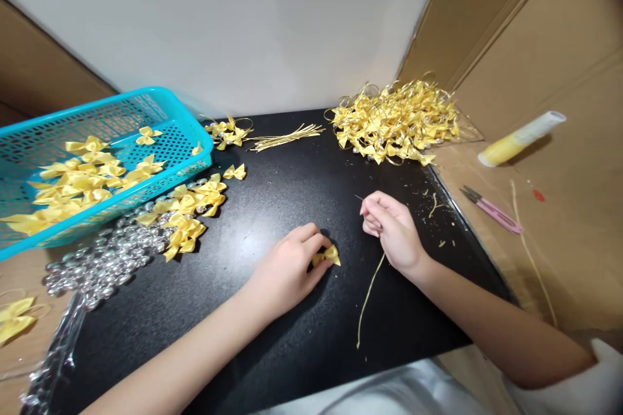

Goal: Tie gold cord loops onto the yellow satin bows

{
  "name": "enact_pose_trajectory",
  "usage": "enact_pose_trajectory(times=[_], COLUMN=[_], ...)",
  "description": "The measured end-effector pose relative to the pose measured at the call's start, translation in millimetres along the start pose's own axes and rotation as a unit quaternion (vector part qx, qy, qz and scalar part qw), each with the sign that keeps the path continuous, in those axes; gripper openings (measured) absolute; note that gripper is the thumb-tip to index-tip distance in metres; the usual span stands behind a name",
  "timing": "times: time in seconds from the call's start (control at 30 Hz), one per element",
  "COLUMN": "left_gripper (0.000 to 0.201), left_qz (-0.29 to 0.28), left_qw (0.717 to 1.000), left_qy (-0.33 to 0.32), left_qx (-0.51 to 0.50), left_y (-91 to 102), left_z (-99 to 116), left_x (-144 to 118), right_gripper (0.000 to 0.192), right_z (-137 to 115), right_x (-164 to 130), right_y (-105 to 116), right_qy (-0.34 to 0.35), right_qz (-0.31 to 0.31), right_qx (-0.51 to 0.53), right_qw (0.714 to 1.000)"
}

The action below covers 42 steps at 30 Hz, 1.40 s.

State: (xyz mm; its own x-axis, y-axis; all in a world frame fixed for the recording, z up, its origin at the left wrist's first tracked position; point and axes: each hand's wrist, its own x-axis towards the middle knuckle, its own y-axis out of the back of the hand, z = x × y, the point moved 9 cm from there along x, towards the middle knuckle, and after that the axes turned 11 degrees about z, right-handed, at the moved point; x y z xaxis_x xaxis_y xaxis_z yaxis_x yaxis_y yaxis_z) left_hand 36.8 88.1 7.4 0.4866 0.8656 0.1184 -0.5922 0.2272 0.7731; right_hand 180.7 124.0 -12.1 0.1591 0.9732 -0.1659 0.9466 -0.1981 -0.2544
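Yellow bow [331, 255] lies mid-tabletop [272, 331], pinched at left hand [287, 269] fingertips; right hand [392, 230] beside it pinches a needle [359, 198].

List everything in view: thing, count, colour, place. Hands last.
basket: one, turquoise, far left, holding yellow bows
loose bows: a small pile, yellow, beside the basket
beads: a heap, silvery, left edge of the mat
mat: one, black, centre
cords: a bundle, gold, far centre
finished bows: a large pile, yellow, far right
tube: one, yellow, right
snips: one, pink, right
left hand: grip on one yellow bow
right hand: grip on a needle with gold thread
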Motion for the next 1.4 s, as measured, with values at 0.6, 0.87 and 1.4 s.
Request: enact_pose_trajectory(times=[0.6, 0.87, 1.4], left_gripper=[0.032, 0.005, 0.012], left_qz=[0.121, 0.083, 0.139], left_qw=[0.99, 0.996, 0.761], left_qy=[0.015, 0.02, 0.25], left_qx=[-0.077, -0.001, -0.582], left_y=[5.1, 1.0, -14.8], left_z=[-17, -19, -48], left_x=[8, 7, -2], right_gripper=[0.033, 0.036, 0.036], right_z=[17, 26, 15], right_x=[-5, -9, -12], right_y=[1, 2, -3], right_qy=[-0.058, -0.079, -0.016], right_qz=[-0.02, -0.046, -0.074], right_qx=[-0.041, -0.09, -0.112], right_qw=[0.997, 0.992, 0.991])
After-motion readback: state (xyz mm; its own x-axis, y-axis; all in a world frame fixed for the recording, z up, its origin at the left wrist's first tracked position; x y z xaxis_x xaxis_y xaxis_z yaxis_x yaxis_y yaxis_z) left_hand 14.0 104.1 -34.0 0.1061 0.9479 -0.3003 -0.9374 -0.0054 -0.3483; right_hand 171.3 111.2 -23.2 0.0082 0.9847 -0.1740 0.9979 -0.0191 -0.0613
